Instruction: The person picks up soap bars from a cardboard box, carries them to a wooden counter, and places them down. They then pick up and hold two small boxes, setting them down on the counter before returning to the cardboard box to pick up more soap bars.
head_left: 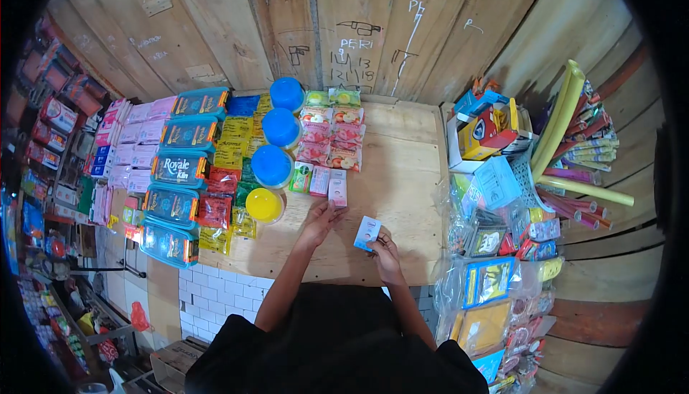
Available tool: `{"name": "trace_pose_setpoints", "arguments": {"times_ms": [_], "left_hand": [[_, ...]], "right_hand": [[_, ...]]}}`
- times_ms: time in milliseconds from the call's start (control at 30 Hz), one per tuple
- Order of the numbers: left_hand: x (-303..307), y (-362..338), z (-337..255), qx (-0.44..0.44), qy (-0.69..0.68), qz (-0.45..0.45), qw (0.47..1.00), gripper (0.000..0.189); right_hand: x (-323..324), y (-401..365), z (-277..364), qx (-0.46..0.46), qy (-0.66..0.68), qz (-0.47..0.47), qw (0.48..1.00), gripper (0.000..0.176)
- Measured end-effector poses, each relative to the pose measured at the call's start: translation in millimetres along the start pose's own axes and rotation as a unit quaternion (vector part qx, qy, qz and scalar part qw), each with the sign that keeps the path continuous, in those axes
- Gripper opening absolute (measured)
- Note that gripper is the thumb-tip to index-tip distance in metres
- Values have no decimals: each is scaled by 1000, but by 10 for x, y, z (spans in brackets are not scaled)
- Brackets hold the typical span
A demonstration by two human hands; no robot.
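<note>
My left hand (318, 223) has its fingers on the lower end of a pink box (337, 187), which lies at the right end of a short row. Left of that box are another pink and white box (320, 181) and a green and white box (301, 177). To the right, over the wooden table (405, 171), my right hand (385, 249) holds a light blue and white box (367, 232) by its lower right side. Pink and green packets (346, 133) lie in two columns behind the row of boxes.
Jars with blue lids (272, 166) and one yellow lid (265, 205) stand left of the boxes. Farther left are colored sachets (217, 209) and stacked Royale packs (181, 169). Cartons (488, 132), a basket and plastic-wrapped goods line the right side.
</note>
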State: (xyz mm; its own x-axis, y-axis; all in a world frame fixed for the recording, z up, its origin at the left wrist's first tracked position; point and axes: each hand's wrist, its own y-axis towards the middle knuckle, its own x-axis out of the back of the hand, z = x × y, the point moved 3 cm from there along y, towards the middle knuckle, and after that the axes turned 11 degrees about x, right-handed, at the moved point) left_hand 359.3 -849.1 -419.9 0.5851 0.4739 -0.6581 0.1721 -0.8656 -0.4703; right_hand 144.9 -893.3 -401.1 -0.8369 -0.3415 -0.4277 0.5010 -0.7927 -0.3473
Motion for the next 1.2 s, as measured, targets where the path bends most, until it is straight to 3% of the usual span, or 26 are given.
{"name": "trace_pose_setpoints", "arguments": {"times_ms": [200, 633, 833, 933, 1033, 1133, 1200], "left_hand": [[71, 51, 123, -6, -8, -41, 999, 18], [23, 210, 43, 5, -177, -49, 983, 26], [19, 257, 71, 13, -208, -50, 977, 30], [50, 225, 91, 25, -216, -49, 975, 31], [66, 191, 110, 33, -215, -58, 974, 31], [68, 143, 93, 36, -203, -62, 977, 34], [125, 153, 112, 37, -204, -56, 977, 35]], "right_hand": [[-7, 16, -29, -13, 7, 10, 1000, 30], [-89, 1, -45, -5, 22, -4, 1000, 25], [-87, 238, -65, 63, -54, 6, 997, 23], [-42, 499, -30, 90, -179, 12, 980, 22], [-100, 801, -8, 125, -195, -18, 973, 35], [-278, 995, 98, 205, -209, -26, 956, 36], [-354, 1098, 107, 191, -219, -27, 956, 39]]}}
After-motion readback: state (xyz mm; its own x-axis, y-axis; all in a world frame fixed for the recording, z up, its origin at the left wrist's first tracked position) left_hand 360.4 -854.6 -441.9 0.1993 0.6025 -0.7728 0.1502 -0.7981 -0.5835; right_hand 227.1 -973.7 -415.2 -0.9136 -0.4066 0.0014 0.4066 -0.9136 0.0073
